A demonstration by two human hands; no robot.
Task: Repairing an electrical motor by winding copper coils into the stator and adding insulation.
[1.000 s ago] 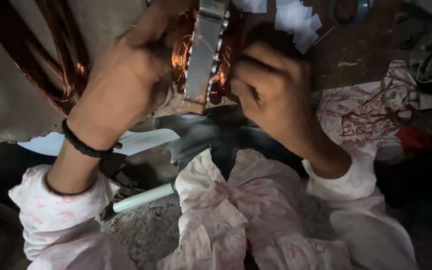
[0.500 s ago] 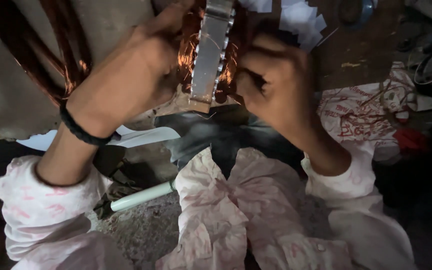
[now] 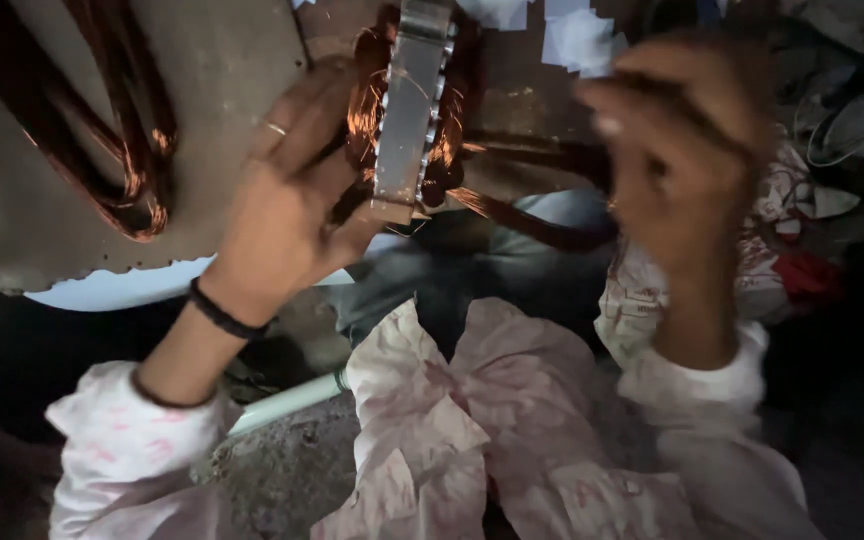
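Top centre, the left hand (image 3: 287,215) cups the metal core (image 3: 410,110), steadying its copper coils (image 3: 364,105); the blurred right hand (image 3: 687,150) pinches a copper strand (image 3: 522,215) taut.

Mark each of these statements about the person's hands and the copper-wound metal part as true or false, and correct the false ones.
1. The left hand rests against the metal core wound with copper wire. True.
2. The right hand presses flat on that core. False: it is off to the side, blurred, with a strand of copper wire running from the core toward it.
3. A black band circles the left wrist. True.
4. The left hand wears no ring. False: a ring shows on one finger.
5. A loose bundle of copper wire lies to the left of the left hand. True.
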